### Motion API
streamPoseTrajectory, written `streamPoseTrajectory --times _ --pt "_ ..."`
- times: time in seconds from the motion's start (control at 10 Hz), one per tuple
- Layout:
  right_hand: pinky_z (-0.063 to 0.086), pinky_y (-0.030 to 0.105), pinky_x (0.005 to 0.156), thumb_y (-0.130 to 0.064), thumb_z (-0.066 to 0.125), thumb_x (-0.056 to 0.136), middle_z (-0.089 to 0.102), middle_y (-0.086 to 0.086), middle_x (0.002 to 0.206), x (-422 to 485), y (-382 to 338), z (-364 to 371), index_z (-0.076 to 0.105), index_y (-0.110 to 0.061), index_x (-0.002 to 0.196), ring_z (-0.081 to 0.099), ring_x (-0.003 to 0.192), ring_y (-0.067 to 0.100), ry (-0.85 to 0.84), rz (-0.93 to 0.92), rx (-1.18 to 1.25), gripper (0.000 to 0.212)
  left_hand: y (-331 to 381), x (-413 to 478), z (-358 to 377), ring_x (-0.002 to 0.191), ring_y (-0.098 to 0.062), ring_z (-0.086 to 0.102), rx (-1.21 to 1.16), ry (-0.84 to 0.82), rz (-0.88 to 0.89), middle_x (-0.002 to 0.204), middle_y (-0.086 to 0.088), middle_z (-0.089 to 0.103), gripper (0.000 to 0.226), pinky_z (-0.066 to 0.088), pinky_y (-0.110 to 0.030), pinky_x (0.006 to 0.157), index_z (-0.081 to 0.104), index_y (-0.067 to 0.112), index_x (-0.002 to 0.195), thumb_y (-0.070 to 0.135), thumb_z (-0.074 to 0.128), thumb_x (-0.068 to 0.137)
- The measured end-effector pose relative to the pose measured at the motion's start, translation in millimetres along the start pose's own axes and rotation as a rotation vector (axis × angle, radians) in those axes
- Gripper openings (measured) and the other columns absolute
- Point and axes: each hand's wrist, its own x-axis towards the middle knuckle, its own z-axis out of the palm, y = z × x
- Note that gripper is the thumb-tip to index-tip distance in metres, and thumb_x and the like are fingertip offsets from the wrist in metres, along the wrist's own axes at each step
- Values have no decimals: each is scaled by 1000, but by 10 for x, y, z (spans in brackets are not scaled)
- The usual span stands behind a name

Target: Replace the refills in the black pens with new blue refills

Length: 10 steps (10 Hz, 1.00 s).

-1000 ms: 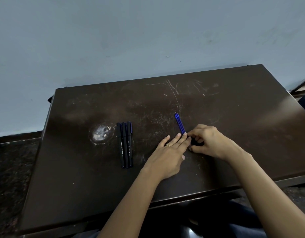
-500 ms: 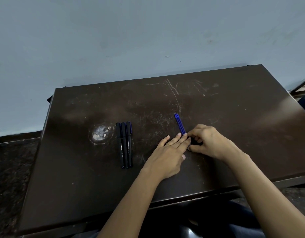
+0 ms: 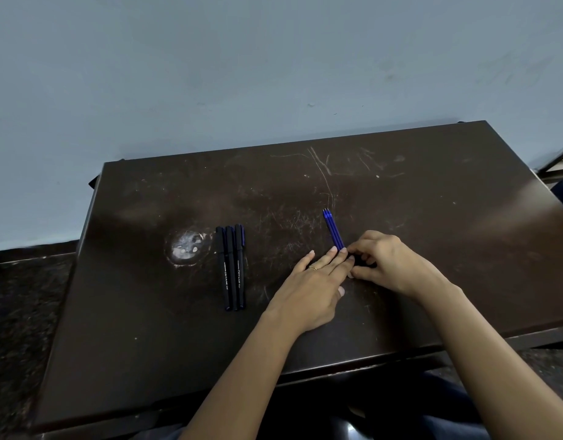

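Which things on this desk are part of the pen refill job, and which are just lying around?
For the job: black pens, three side by side; blue refills, with left hand and right hand at their near end.
Just there: table; white worn patch beside the pens; ring on the left hand.

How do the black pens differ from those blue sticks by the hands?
The black pens are thick and dark; the blue refills are thin and blue. The pens lie untouched, while the left hand and right hand cover the refills' near ends. Both sets lie side by side on the table.
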Motion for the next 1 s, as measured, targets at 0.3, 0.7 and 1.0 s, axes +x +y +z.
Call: streamPoseTrajectory --times 0.3,0.7,1.0 --pt "52 33 81 -25 73 79 57 3 102 9 -12 -18 65 -12 115 60 84 16 -18 15 -6 39 4 -13 -17 147 -8 1 38 16 0 161 5 7 57 0 -34 120 12 22 152 25 36 100" --pt "49 30 83 -29 76 76 57 4 105 38 -33 -131 62 -10 119 59 90 18 -14 46 -25 49 -51 -26 -74 147 -7 3 40 71 -3 160 6 9 56 3 -31 118 13 21 152 23 34 101" --pt "42 38 98 -26 62 88 57 9 123 51 -258 -74 55 -10 128 51 116 27 182 56 -85 44 -84 -64 -281 147 -11 8 55 205 -129 160 0 15 54 10 -33 119 15 18 152 24 34 101"
